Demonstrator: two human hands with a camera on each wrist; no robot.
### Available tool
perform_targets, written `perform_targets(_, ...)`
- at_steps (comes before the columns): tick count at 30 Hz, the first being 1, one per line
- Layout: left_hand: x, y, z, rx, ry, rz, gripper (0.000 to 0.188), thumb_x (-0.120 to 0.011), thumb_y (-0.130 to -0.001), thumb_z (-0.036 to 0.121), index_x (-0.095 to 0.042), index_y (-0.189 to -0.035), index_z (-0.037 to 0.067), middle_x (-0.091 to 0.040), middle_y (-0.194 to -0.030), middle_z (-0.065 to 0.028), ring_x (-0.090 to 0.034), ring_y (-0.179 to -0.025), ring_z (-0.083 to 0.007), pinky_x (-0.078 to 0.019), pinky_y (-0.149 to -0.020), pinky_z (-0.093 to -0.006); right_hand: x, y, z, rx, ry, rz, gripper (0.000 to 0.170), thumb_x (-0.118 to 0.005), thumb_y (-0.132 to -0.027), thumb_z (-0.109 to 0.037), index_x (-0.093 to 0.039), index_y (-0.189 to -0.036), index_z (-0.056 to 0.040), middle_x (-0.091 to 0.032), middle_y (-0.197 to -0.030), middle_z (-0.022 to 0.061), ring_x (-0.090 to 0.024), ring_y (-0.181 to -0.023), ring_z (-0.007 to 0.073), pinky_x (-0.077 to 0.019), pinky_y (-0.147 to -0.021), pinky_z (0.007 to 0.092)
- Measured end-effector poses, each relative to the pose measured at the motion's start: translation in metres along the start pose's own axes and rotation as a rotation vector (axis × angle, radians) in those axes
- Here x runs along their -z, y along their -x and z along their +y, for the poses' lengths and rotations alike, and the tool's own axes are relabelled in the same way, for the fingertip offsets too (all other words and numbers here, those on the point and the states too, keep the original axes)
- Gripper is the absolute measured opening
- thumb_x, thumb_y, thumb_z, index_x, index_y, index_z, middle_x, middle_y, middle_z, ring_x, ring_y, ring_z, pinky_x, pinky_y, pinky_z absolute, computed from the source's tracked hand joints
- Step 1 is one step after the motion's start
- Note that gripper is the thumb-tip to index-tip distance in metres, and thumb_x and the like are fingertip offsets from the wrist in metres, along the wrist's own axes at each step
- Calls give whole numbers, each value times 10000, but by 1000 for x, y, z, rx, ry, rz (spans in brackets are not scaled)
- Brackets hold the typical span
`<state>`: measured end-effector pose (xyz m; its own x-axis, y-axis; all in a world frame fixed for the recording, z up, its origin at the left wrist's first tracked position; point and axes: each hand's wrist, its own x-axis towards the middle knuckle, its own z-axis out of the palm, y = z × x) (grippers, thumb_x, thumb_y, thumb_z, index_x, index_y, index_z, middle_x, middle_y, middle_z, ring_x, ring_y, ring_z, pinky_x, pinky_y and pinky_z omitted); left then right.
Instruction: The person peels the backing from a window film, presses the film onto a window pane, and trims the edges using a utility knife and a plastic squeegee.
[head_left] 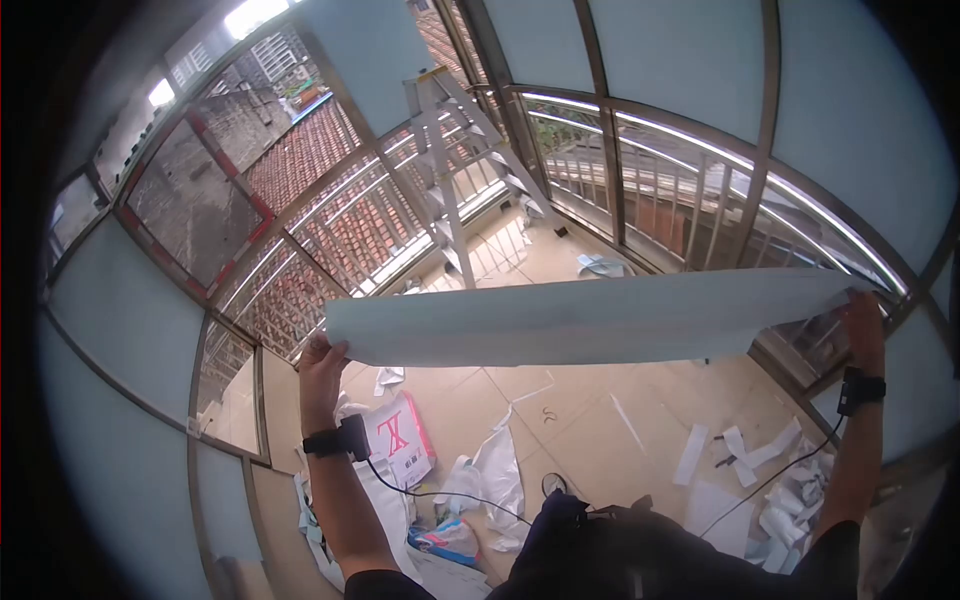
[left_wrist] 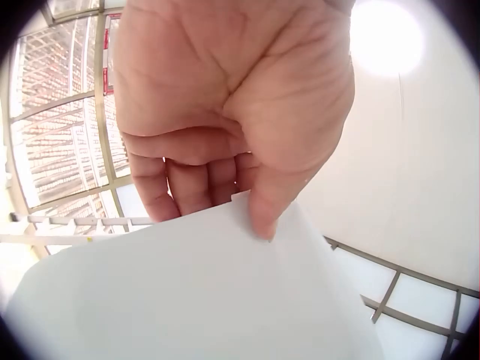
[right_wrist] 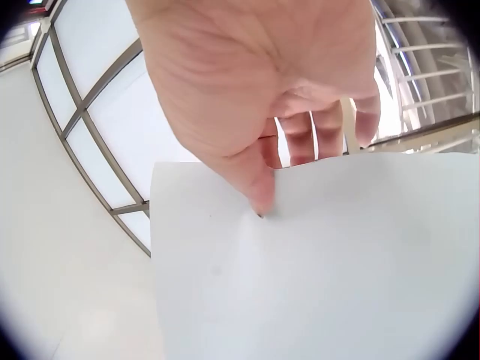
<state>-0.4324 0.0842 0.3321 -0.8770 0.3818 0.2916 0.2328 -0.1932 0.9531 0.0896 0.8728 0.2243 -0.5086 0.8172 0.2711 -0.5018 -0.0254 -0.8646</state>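
A long pale blue-grey sheet of film or paper (head_left: pixel 560 320) stretches sideways between my two hands, in front of my body. At its left end my left hand (head_left: pixel 322 362) pinches a corner; in the left wrist view the thumb (left_wrist: pixel 268 214) lies on the near face and the fingers are behind the edge. My right hand (head_left: pixel 862 315) holds the other end, which rises a little higher and curls. The right wrist view shows that thumb (right_wrist: pixel 259 191) pressing on the sheet (right_wrist: pixel 322 255), fingertips hidden behind it.
An aluminium stepladder (head_left: pixel 440 160) stands ahead by the railings. Framed panes (head_left: pixel 680 60) enclose both sides. Below, a white and pink bag (head_left: pixel 400 440), crumpled white sheets (head_left: pixel 498 475), cut strips (head_left: pixel 690 455) and a scrap heap (head_left: pixel 790 510) lie on the tiled floor (head_left: pixel 580 430).
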Motion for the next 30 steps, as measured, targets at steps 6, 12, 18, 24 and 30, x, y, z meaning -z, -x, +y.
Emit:
perform_targets(6, 77, -20, -7, 47, 60, 1, 190, -620, -917, -11, -661, -1100, 18, -704, -1061, -44, -670, -991, -154, -542, -889, -341, -142, -74, 8, -111, 393, -293, 369, -537, -993, -189, -544, -1291, 28, -648, -1170, 93, -635, -1059, 166, -512, -937, 337)
perform_targets(12, 168, -60, -41, 48, -318, 122, 181, -648, -917, 49, -683, -1091, 14, -721, -1016, -47, -682, -906, -131, -542, -834, -282, -298, -111, 81, -81, 635, -237, 287, -602, -958, -197, -602, -1144, 21, -659, -1004, 63, -640, -889, 145, -521, -810, 285)
perform_targets(18, 219, -86, -61, 142, -168, 219, 133, -655, -931, 81, -679, -1041, 9, -719, -989, -51, -684, -843, -124, -552, -791, -279, -390, -135, 141, 21, 756, -231, 314, -636, -920, -247, -651, -1055, 37, -658, -934, 56, -616, -843, 137, -488, -763, 288)
perform_targets(24, 262, -118, -109, 117, -153, 364, 143, -679, -924, 154, -663, -1014, 44, -611, -814, 31, -509, -664, -40, -389, -606, -188, -489, -166, 197, -143, 442, -306, 260, -622, -935, -173, -637, -1084, 40, -659, -957, 59, -620, -842, 141, -496, -762, 278)
perform_targets(30, 298, -124, -145, 249, -171, 557, 114, -690, -896, 105, -600, -957, 71, -637, -880, -4, -633, -789, -103, -532, -750, -245, -591, -214, 256, -94, 293, -384, 64, -647, -921, -86, -639, -963, -39, -664, -892, 16, -623, -815, 100, -502, -746, 249)
